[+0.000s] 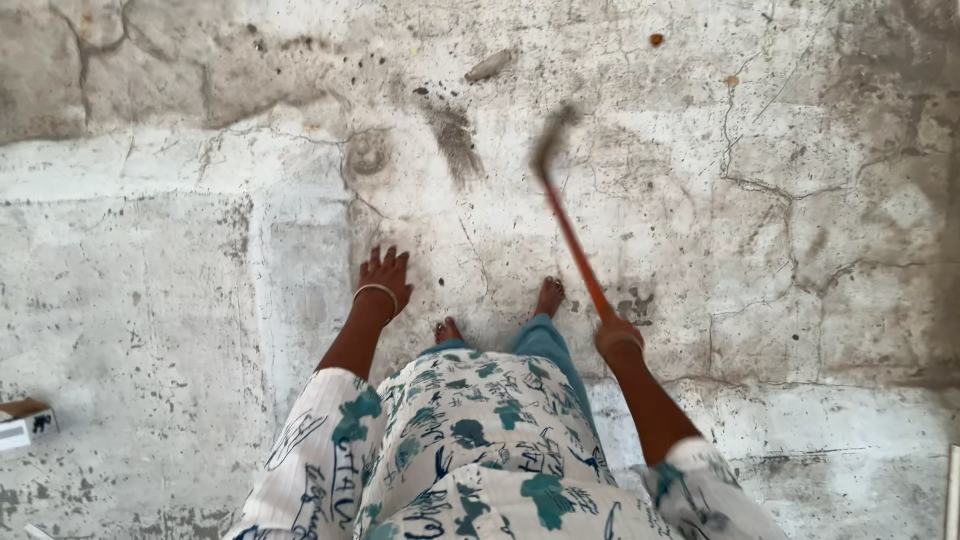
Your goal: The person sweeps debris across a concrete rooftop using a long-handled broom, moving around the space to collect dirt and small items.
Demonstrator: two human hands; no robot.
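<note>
Right hand grips a red-handled tool above a cracked concrete floor; left hand hangs free.

The red-handled tool [572, 235] runs up and to the left from the right hand [618, 336], which is closed around the lower end of the shaft; the tool's dark curved head [548, 140] is blurred, so its exact type cannot be determined. The left hand [384, 280] is spread with fingers extended, holds nothing, and carries a bangle [376, 292] at the wrist. Two bare feet [548, 296] stand on the concrete floor [180, 280] between the hands. A white printed garment [470, 440] fills the lower centre. A small box [26, 420] lies at the left edge, well apart from both hands.
</note>
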